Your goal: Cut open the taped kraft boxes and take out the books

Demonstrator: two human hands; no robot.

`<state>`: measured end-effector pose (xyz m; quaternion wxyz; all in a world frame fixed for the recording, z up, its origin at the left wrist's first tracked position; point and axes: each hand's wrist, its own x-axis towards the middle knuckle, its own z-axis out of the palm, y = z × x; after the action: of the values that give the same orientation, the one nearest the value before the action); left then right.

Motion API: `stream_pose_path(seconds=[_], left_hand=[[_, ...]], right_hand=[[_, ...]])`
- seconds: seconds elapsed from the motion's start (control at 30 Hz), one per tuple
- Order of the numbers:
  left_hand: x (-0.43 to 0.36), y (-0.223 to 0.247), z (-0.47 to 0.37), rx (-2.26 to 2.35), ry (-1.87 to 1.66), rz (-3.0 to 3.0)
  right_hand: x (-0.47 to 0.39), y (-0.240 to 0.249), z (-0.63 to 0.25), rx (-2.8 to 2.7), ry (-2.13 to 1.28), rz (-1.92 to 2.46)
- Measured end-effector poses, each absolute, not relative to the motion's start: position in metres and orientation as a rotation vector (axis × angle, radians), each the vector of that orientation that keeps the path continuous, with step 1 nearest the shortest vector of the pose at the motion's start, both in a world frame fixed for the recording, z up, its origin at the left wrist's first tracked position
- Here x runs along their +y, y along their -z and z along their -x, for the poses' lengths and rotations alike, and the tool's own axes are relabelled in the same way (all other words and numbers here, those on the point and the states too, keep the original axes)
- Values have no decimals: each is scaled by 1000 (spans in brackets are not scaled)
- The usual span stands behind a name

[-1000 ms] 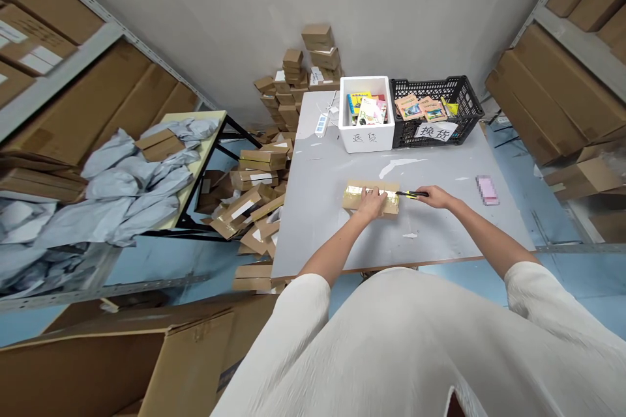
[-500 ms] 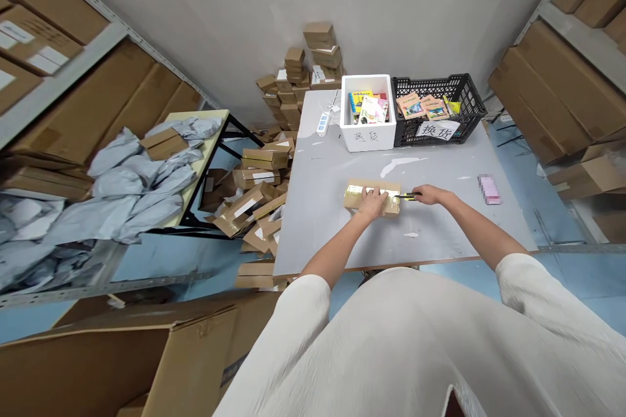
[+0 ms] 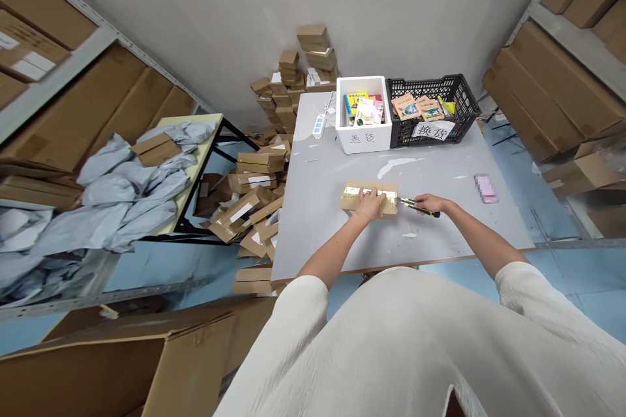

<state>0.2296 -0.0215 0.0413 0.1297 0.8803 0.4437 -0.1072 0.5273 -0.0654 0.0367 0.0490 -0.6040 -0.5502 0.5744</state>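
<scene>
A small brown cardboard box (image 3: 349, 197) with shiny clear tape along its top lies on the grey table (image 3: 313, 234). My left hand (image 3: 370, 204) grips it from above, fingers bent over the taped top. My right hand (image 3: 430, 203) is closed around a black and yellow utility knife (image 3: 409, 201), just right of the box. The knife slants, its tip pointing left at the box's right end; whether the blade touches the cardboard I cannot tell.
Behind the box stand a white foam bin (image 3: 364, 141) with books and a black crate (image 3: 430, 140) with booklets. A power strip (image 3: 319, 126) lies back left, a pink blurred item (image 3: 486, 188) at right. Cardboard boxes (image 3: 254, 180) pile left; grey parcels (image 3: 117, 189) cover a side table.
My right hand has turned the utility knife from nearly level to a slant, its rear end now lower right. My left hand stays on the box. The whole view has shifted slightly.
</scene>
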Motion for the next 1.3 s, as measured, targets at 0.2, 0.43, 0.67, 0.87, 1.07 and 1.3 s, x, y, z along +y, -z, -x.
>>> stream_pose_path(seconds=[0.2,0.43,0.67,0.87,1.07,1.3], left_hand=[[-23,-40,-228,1306,295,-2552],[-17,-43,-228,1296,99,-2502],[3,-33,-240,1349,-11,-2499],[13,-21,-245,1287,-7,-2497],[8,-9,-244,1281,-52,-2555],[-3,6,-242,1288,-131,-2633]], right_hand=[[-71,-31,-523,-1486,-1946,1708],[-80,-37,-552,-1401,-1702,1822],[-91,-47,-547,-1510,-1466,1810],[-98,-48,-530,-1984,-1052,1804],[-100,-41,-515,-2237,-793,1895],[-108,-35,-508,-2197,-689,1888]])
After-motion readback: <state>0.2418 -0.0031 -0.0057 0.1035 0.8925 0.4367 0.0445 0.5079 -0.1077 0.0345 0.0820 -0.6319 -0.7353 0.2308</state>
